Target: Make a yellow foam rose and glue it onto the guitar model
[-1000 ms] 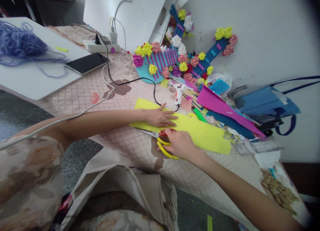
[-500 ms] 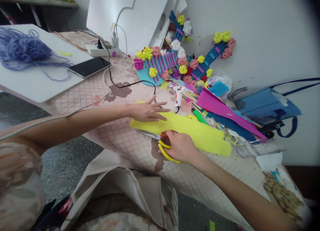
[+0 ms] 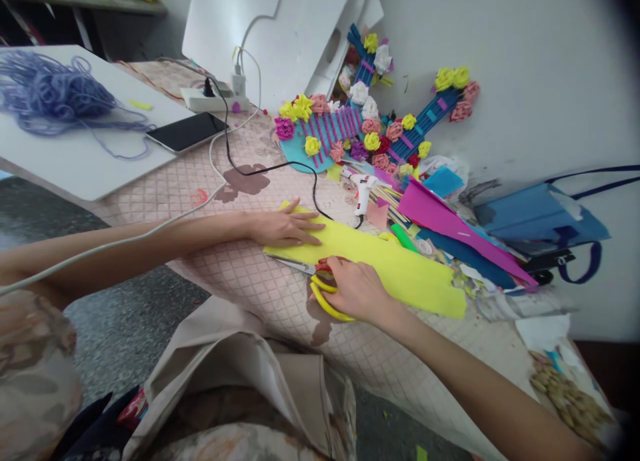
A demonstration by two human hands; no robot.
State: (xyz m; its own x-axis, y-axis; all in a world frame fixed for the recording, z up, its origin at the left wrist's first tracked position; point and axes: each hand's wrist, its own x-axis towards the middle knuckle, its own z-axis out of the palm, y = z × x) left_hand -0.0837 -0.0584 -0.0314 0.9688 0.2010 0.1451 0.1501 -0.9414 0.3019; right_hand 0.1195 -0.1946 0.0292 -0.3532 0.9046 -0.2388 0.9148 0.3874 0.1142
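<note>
A long yellow sheet (image 3: 400, 268) lies across the quilted tablecloth. On its left end my left hand (image 3: 284, 228) rests flat with the fingers spread. My right hand (image 3: 357, 289) grips the scissors (image 3: 331, 308), which have yellow and red handles. Their blades point left along the front edge of the sheet, near its left end; whether they touch the sheet I cannot tell. The right hand's wrist lies over the front edge of the sheet.
A white glue gun (image 3: 364, 191), magenta sheet (image 3: 450, 228) and flower-covered craft piece (image 3: 330, 131) are behind the sheet. A phone (image 3: 187, 132), purple yarn (image 3: 55, 94) and power strip (image 3: 200, 100) are at left. A cable crosses my left forearm.
My left hand has shifted left and come down flat on the sheet. The scissors in my right hand have moved slightly left. The whole view has shifted a little.
</note>
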